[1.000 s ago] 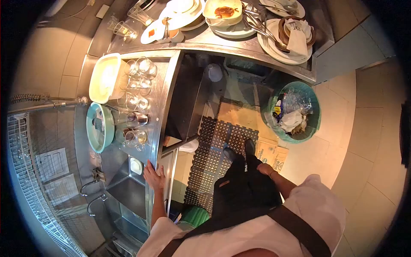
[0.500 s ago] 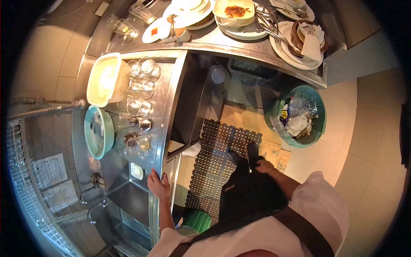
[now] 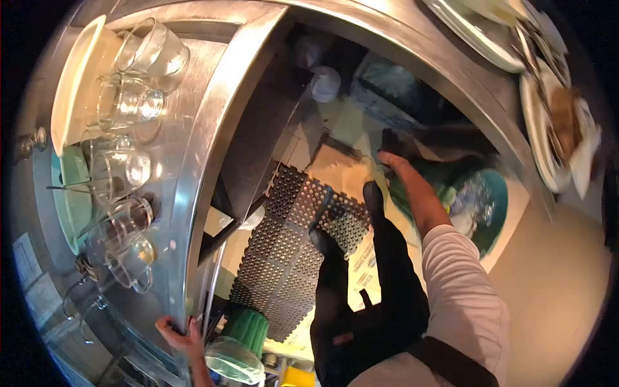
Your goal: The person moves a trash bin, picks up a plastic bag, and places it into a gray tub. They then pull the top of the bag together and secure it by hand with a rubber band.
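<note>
My left hand [image 3: 180,334] rests at the front edge of the steel counter [image 3: 184,213], thumb and fingers apart. My right hand [image 3: 390,158] reaches down below the counter, near the rim of the green bin [image 3: 500,213], which holds crumpled clear plastic. Its fingers are in shadow against a dark patch, and I cannot tell whether they hold anything. Several glass mugs [image 3: 132,164] stand on the counter, beside a cream basin [image 3: 77,84] and a teal basin [image 3: 71,200].
Stacked plates [image 3: 480,39] with cutlery overhang the far counter at right. A black perforated mat [image 3: 277,251] and flattened cardboard [image 3: 364,271] cover the floor. Beneath the left counter stands a green container [image 3: 245,332]. A dark crate [image 3: 393,84] sits under the far counter.
My view has dropped closer to the counter and floor as I bend. My right hand has moved from beside my leg to under the far counter; my left has stayed along the counter edge.
</note>
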The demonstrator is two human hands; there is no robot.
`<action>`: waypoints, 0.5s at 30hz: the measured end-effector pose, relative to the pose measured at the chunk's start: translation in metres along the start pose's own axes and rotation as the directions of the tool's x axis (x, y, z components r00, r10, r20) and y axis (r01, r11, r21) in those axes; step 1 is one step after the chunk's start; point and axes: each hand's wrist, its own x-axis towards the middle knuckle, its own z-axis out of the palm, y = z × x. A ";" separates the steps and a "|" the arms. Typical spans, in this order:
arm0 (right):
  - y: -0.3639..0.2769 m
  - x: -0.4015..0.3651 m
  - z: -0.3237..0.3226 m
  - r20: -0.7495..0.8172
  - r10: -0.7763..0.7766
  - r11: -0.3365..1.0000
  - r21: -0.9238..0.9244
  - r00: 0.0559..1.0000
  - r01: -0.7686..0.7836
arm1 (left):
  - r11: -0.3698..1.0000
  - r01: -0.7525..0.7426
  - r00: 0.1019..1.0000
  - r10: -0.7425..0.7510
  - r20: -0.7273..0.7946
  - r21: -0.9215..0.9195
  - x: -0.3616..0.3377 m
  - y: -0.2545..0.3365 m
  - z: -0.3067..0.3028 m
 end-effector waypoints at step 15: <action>0.190 0.275 0.105 0.049 -0.046 0.999 -0.020 0.998 0.047 | 0.931 -0.131 0.972 0.053 0.230 0.341 -0.038 -0.069 -0.030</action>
